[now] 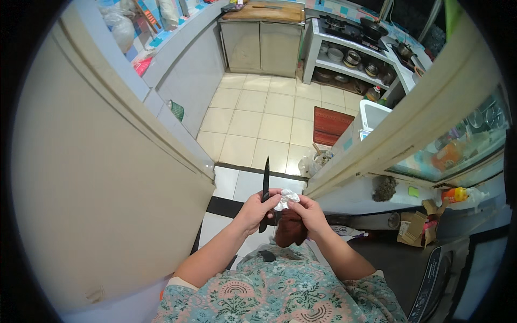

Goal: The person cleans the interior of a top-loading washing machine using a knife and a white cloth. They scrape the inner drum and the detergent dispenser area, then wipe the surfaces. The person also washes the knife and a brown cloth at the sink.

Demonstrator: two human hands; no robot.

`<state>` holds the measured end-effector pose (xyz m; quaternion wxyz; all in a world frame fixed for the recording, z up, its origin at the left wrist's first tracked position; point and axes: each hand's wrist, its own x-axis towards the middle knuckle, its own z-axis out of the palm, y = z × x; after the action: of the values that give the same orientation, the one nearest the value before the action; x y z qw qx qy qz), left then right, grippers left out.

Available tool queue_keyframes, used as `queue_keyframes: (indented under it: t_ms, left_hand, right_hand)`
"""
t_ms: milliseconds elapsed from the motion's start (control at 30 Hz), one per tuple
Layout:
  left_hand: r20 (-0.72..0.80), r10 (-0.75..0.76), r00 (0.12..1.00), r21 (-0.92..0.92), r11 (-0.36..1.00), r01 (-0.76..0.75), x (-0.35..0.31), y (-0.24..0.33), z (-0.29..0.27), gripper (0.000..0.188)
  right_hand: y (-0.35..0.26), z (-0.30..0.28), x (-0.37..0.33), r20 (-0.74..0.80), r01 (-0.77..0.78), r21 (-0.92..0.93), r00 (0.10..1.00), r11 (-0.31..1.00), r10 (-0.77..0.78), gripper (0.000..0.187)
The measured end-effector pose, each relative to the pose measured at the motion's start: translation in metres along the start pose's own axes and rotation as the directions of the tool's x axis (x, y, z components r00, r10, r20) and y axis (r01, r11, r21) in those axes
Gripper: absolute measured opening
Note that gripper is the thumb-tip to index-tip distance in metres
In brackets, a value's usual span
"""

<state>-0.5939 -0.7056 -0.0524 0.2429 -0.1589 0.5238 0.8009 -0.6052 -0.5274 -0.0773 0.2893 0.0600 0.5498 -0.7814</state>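
A black knife (pixel 266 177) points away from me, its blade upward in the view and its handle in my left hand (pixel 252 211). That hand is closed around the handle, and its thumb and fingertips also touch a crumpled white tissue-like piece (pixel 286 199). From the other side my right hand (pixel 312 215) pinches the same white piece, fingers closed. Just below the hands is a dark reddish-brown, rounded thing (pixel 291 230); whether a hand holds it I cannot tell.
A doorway frames me, with a pale door (pixel 118 177) at left and a frame post (pixel 398 121) at right. Beyond lie a tiled floor (pixel 258 116), a red mat (pixel 331 125), a cabinet (pixel 262 48) and a gas stove (pixel 353 32). A cardboard box (pixel 413 227) stands at right.
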Motion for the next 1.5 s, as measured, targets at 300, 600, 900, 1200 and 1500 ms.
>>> queue_keyframes:
  t_ms: [300, 600, 900, 1200, 1500]
  left_hand:
    - [-0.030, -0.094, 0.995, -0.010, 0.996, 0.094, 0.131, 0.061, -0.074, 0.029]
    - [0.007, -0.207, 0.978, 0.184, 0.962, 0.203, 0.265, 0.154, -0.103, 0.027]
    - [0.139, -0.344, 0.928, 0.418, 0.870, 0.260, 0.407, 0.244, -0.116, 0.027]
    - [0.278, -0.365, 0.889, 0.489, 0.850, 0.196, 0.550, 0.350, -0.101, 0.027]
    - [0.401, -0.546, 0.735, 0.684, 0.713, 0.156, 0.661, 0.364, 0.019, 0.026]
  right_hand:
    - [-0.004, -0.070, 0.141, -0.414, 0.108, 0.431, 0.906, 0.896, 0.091, 0.015]
    - [-0.009, -0.195, 0.305, -0.846, 0.424, 0.274, 0.534, 0.863, 0.007, 0.030]
    - [0.002, -0.267, 0.391, -0.991, 0.416, 0.130, 0.075, 0.900, 0.109, 0.044]
    - [-0.054, -0.246, 0.371, -0.941, 0.789, 0.202, -0.008, 0.580, 0.337, 0.047]
    - [-0.172, -0.278, 0.344, -0.960, 0.757, -0.148, -0.266, 0.636, 0.092, 0.038]
